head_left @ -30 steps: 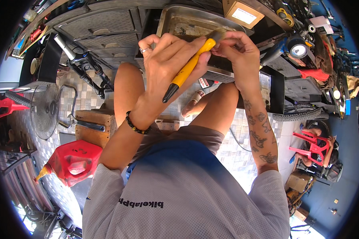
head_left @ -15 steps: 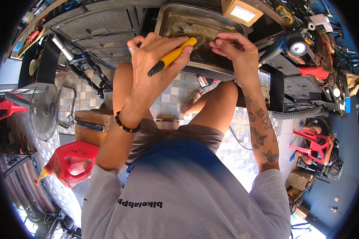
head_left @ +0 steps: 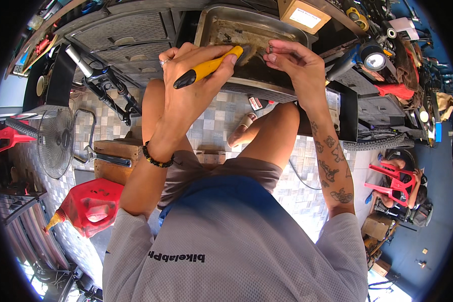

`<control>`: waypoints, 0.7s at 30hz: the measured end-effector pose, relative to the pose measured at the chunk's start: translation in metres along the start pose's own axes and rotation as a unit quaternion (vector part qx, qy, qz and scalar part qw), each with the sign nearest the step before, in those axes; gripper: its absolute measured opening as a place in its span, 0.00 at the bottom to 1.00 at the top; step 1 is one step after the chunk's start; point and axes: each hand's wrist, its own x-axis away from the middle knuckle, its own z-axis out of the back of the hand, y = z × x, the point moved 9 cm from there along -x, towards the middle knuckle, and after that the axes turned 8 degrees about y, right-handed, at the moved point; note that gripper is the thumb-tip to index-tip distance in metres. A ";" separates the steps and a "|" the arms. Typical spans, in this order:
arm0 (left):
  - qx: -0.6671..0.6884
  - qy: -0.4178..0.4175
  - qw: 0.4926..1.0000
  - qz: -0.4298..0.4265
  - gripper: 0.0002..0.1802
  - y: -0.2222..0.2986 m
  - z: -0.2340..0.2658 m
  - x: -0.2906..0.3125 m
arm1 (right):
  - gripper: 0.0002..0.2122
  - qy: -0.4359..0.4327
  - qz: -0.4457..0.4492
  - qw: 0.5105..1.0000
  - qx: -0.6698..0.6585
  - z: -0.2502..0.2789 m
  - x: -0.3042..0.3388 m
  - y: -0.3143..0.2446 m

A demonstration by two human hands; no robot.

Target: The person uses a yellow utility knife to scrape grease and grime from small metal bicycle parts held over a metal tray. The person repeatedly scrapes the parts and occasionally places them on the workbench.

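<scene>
My left hand (head_left: 199, 68) is closed around the yellow-and-black handle of a brush (head_left: 210, 68), whose greyish, blurred tip points toward my other hand. Thumb and fingers of my right hand (head_left: 299, 63) pinch a small dark metal part (head_left: 271, 49), too small to name. A gap separates it from the brush tip. Both hands are over the near side of a shallow metal tray (head_left: 202, 30) with a brown, wet-looking bottom. Several small dark pieces (head_left: 227, 38) lie in the tray's far left part.
A cardboard box (head_left: 305, 15) stands beyond the tray's right corner, and a work light (head_left: 373, 60) is right of it. Grey drawers (head_left: 118, 38) and a bicycle fork (head_left: 103, 80) are at left. A red jug (head_left: 93, 206) sits low left. Another person (head_left: 418, 178) is at far right by a red chair (head_left: 393, 183).
My left hand has drawn the brush a little left, away from the small part, and its handle tilts flatter. My right hand stays nearly in place, with the part now more visible.
</scene>
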 end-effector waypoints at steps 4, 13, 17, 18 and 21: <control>-0.022 -0.021 0.999 -0.022 0.09 0.001 -0.003 0.001 | 0.14 -0.009 0.038 0.997 0.069 0.001 0.002 -0.005; 0.122 0.001 0.989 0.086 0.11 0.001 0.002 -0.008 | 0.13 -0.008 0.052 0.994 0.094 -0.001 0.003 0.000; 0.207 -0.015 0.959 0.193 0.13 0.002 -0.005 -0.001 | 0.09 -0.003 0.038 0.995 0.089 -0.006 0.004 0.002; 0.229 -0.028 0.945 0.233 0.13 0.002 -0.007 0.006 | 0.08 -0.007 0.028 0.996 0.079 -0.007 0.009 0.003; 0.251 -0.036 0.929 0.271 0.14 0.001 -0.009 0.012 | 0.06 -0.014 0.034 0.997 0.064 -0.011 0.010 0.000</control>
